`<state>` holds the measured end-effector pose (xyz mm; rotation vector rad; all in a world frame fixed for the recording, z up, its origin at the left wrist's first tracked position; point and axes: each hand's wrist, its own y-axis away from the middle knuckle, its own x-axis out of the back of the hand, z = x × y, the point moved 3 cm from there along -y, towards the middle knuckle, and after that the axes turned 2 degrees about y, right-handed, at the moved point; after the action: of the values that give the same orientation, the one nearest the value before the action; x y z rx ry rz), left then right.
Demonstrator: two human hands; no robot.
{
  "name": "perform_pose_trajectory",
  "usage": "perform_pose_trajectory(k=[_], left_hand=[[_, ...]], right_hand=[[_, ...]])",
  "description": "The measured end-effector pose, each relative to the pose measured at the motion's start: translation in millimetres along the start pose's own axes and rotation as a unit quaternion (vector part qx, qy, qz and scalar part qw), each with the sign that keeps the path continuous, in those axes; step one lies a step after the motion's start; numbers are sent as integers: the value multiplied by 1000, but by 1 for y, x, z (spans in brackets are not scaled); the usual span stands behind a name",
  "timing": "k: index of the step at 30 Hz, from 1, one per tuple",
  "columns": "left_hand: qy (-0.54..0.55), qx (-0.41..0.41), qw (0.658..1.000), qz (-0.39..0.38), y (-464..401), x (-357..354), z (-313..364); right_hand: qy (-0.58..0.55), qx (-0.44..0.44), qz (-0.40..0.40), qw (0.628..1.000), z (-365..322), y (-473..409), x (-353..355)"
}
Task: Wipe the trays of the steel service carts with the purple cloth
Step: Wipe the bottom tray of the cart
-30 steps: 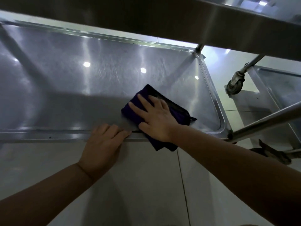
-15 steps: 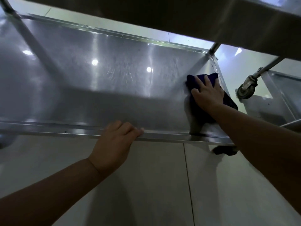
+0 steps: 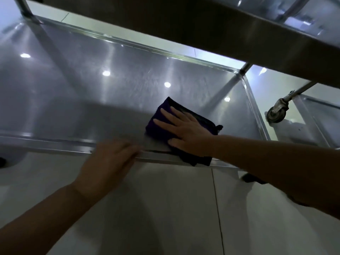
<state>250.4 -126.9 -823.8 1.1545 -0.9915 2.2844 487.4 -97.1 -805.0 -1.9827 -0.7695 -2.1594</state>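
My right hand [image 3: 185,131] has swept the cloth [image 3: 161,118] back from the tray's [image 3: 73,85] 2 o'clock corner to its near rim, fingers flat. My left [image 3: 110,162] rests open on that rim (steadying); the 9 o'clock side looks unwiped.

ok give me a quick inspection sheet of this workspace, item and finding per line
surface: steel tray, shiny, ceiling lights mirrored in it; no dirt that I can make out
job's things: purple cloth folded, lying flat near the tray's front right, one end hanging over the front rim
clutter: nothing seen
grips: right hand pressing flat on the cloth, fingers straight; left hand resting on the tray's front rim, blurred
cables: nothing seen
surroundings: upper shelf overhead; wheel of a second cart on the right; pale tiled floor below
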Motion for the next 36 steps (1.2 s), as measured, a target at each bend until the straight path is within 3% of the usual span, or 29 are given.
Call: perform_pose_trajectory(k=[3,6,9,13,15,17,22,25,27,31,34,36], left_hand=[[-51,102,992,50,32,32,-45],[-70,141,984,81,54,50,-69],[-56,131,986,90,57,48,-73],[-12,141,980,137,45,41,-75],[-3,143,980,141,46,39,-77],[4,141,979,145,47,39,-78],[-5,109,983,145,50,38,-80],[-18,104,985,140,54,41,-83],[-21,97,986,136,54,43,-83],[-61,77,990,104,59,59,-95],[-86,155,976,128,74,82,-128],[-76,175,972,135,81,88,-140]], right_hand=[[-6,19,14,1000,30,-4,6],[-58,-142,75,985,66,-13,8],[-75,-327,83,939,84,-22,12],[-152,-452,53,877,60,-47,17],[-156,-443,59,881,31,-65,21],[-136,-383,73,911,-9,-82,26],[-78,-132,80,985,-125,-117,29],[-94,-11,80,992,-125,-120,33],[-79,24,92,992,-100,-119,36],[-73,-131,117,982,-25,-115,35],[-93,-293,104,946,21,-98,33],[-122,-352,100,923,30,-94,33]])
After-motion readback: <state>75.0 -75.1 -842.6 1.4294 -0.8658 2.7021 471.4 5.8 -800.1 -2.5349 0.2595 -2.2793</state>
